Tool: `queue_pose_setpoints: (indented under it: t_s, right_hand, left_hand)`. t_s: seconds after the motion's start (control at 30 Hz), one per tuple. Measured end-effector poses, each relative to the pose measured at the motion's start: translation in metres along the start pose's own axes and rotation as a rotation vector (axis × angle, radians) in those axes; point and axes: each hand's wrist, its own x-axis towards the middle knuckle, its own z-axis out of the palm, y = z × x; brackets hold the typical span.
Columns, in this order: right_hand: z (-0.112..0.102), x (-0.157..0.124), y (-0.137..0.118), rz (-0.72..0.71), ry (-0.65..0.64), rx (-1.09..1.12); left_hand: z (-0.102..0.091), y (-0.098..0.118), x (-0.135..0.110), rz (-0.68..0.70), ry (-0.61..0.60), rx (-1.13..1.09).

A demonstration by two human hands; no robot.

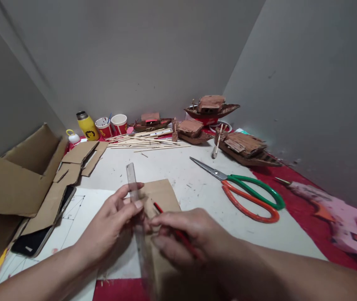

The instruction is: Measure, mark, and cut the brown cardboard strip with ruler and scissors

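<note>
Between thumb and fingers, my left hand (115, 215) grips a clear ruler (132, 175) that lies lengthwise over the left side of a brown cardboard piece (162, 194). My right hand (184, 234) is closed around a red and black pencil (183, 239), its upper end pointing toward the ruler. The fingers of both hands come close together at the ruler's right side, and blur hides whether they touch. Some of the cardboard is covered by my right hand and lies in shadow.
Scissors (219, 173) with green and orange handles lie right of the cardboard. A pink glue gun (331, 209) rests far right. Model boats (244, 146), wooden sticks (147, 140), paper cups (119, 124) and a yellow bottle (87, 125) stand behind. A cardboard box (15, 179) and phone (34, 242) are left.
</note>
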Motion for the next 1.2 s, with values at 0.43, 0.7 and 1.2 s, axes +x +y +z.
queue_pose_setpoints:
  t_s: [0.43,0.7,1.2]
  right_hand:
    - [-0.021,0.048,0.074,0.286,0.449,0.503]
    - [-0.017,0.040,0.077,0.153,0.330,0.303]
    - [-0.022,0.036,0.064,0.108,0.338,-0.202]
  left_hand:
    - [-0.021,0.021,0.053,1.102,-0.459,1.970]
    - [-0.027,0.021,0.084,1.255,-0.639,2.050]
    - [-0.037,-0.022,0.058,0.448,-0.058,1.554]
